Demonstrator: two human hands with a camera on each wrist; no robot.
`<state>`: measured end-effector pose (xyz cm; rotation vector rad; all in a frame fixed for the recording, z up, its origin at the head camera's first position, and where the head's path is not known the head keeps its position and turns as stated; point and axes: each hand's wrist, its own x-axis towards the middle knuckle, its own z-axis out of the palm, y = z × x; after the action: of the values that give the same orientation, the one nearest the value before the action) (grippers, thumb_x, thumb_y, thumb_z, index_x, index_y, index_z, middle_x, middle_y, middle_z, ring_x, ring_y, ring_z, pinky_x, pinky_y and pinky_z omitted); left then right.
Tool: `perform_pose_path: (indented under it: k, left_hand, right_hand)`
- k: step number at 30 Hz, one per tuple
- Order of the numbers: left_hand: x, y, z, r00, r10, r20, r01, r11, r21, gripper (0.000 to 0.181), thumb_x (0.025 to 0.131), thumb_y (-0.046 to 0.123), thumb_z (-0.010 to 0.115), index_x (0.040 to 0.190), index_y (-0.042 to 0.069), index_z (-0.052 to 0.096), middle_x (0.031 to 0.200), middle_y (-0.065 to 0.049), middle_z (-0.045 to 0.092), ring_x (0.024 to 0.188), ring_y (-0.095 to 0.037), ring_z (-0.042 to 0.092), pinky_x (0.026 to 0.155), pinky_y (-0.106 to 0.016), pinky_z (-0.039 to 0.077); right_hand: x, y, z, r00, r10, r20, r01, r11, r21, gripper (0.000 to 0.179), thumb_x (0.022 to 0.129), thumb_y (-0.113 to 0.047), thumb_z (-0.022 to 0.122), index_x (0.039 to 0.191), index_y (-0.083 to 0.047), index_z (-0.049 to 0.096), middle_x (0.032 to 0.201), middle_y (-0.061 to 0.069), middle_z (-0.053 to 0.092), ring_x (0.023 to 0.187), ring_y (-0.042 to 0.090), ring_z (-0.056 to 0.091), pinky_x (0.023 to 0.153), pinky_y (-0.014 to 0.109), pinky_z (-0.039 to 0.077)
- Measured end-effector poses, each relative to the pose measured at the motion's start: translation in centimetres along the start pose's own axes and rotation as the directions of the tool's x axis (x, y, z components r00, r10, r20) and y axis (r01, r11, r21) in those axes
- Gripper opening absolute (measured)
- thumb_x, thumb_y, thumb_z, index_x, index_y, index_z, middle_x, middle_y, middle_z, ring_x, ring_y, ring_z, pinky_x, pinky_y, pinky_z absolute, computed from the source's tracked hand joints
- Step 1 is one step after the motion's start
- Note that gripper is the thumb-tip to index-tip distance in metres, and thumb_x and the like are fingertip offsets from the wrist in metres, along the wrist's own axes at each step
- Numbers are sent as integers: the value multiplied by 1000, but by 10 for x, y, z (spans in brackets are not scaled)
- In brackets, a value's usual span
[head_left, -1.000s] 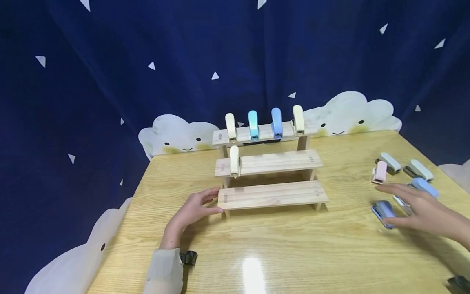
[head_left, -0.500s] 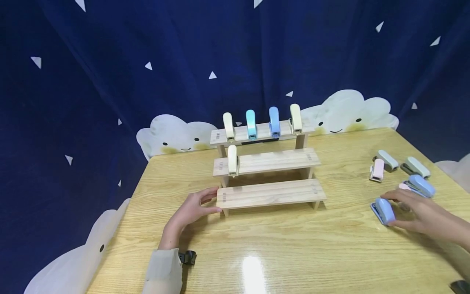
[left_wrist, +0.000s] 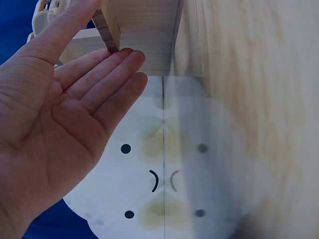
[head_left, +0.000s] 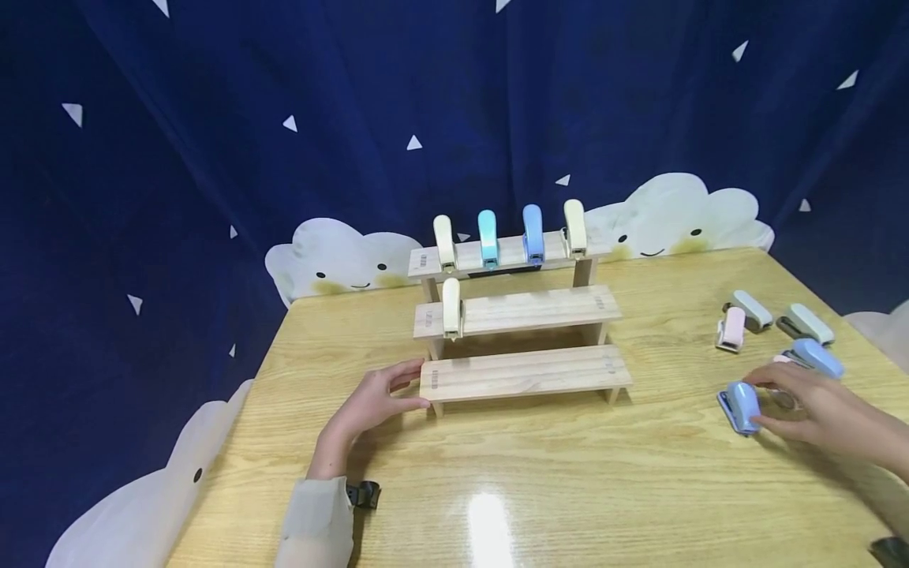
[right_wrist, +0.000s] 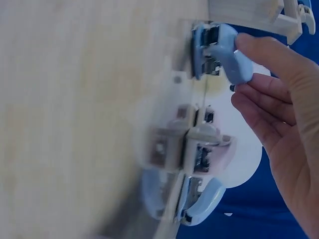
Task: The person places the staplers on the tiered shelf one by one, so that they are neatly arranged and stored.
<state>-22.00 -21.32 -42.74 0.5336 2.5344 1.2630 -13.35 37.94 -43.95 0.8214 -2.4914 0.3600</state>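
Observation:
At the right of the table, my right hand [head_left: 813, 402] pinches a small blue stapler [head_left: 744, 406] between thumb and fingers. The right wrist view shows the thumb and fingertips on the blue stapler's [right_wrist: 234, 55] rounded top. My left hand [head_left: 376, 402] touches the left end of a three-step wooden shelf [head_left: 525, 375], its thumb at the front corner of the lowest step. In the left wrist view that hand's fingers [left_wrist: 119, 94] are straight beside the wood. A cream stapler [head_left: 451, 308] stands at the left of the middle step.
The top step bears a cream stapler [head_left: 445, 241], a teal one [head_left: 488, 237], a blue one [head_left: 533, 233] and another cream one. Beyond my right hand lie a pink stapler [head_left: 732, 327], two pale staplers, another blue stapler [head_left: 818, 357] and a partly hidden pink one.
My right hand, spread over the blue stapler a second ago, has closed its thumb and fingers on it. The left hand stays at the shelf's end.

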Motion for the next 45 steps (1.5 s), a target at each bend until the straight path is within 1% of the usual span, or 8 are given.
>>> perform_pose_path:
  k: [5,13,24,30,33,37,40,45]
  left_hand:
    - [-2,-1,-1,1000,-20,-2,20,1000,-1,77,82,30,79,148,12,43,150,-11,48,136,-30,50,114,-45,41]
    - [-2,-1,-1,1000,-12,-13,12,1000,2,76,82,30,79,147,12,44,149,-12,49,136,-32,50,113,-47,42]
    - [0,-2,-1,1000,12,7,-12,1000,10,76,84,32,77,148,10,42,151,-13,46,136,-32,49,112,-48,43]
    - [-1,1,-1,1000,5,-1,-5,1000,9,76,83,31,78,147,11,44,151,-12,47,136,-30,50,112,-46,44]
    - [0,0,-1,1000,17,-4,-17,1000,5,74,83,29,78,147,9,45,150,-13,48,135,-32,51,112,-47,44]
    - [1,-1,-1,1000,23,-7,-23,1000,0,73,84,27,78,146,9,45,149,-14,49,135,-33,51,112,-47,43]
    - [1,-1,-1,1000,27,-7,-27,1000,6,74,84,29,78,147,8,44,149,-14,49,134,-32,52,113,-47,43]
    - [0,0,-1,1000,7,-2,-7,1000,-5,77,82,32,79,147,10,44,149,-12,49,135,-31,51,113,-46,42]
  right_hand:
    - [-2,0,3,1000,4,8,-4,1000,10,72,41,-14,96,106,-11,65,96,-6,61,92,-13,51,77,-4,39]
    - [1,0,8,1000,-15,19,15,999,-32,74,39,-15,96,106,-8,63,96,-2,64,98,-16,46,84,-4,34]
    - [15,-8,9,995,50,-83,-51,999,-10,74,41,-23,97,104,-6,63,97,2,63,100,-21,40,79,-3,37]
    - [38,-20,9,977,119,-177,-111,992,57,80,41,-22,97,109,2,61,99,10,63,105,-25,34,83,-4,32]
    - [54,-27,8,963,114,-243,-87,989,119,78,62,-46,90,110,7,60,105,-3,60,109,-25,36,89,-6,29]
    - [80,-39,10,934,81,-347,-27,987,159,89,80,-71,58,110,13,59,106,3,62,114,-22,38,93,-5,28]
    - [100,-48,13,919,61,-390,1,988,157,89,81,-70,58,111,14,59,102,23,62,114,-20,39,94,-4,29]
    - [130,-60,26,899,18,-437,73,979,191,86,82,-66,62,113,14,59,103,25,62,112,-12,43,99,-2,32]
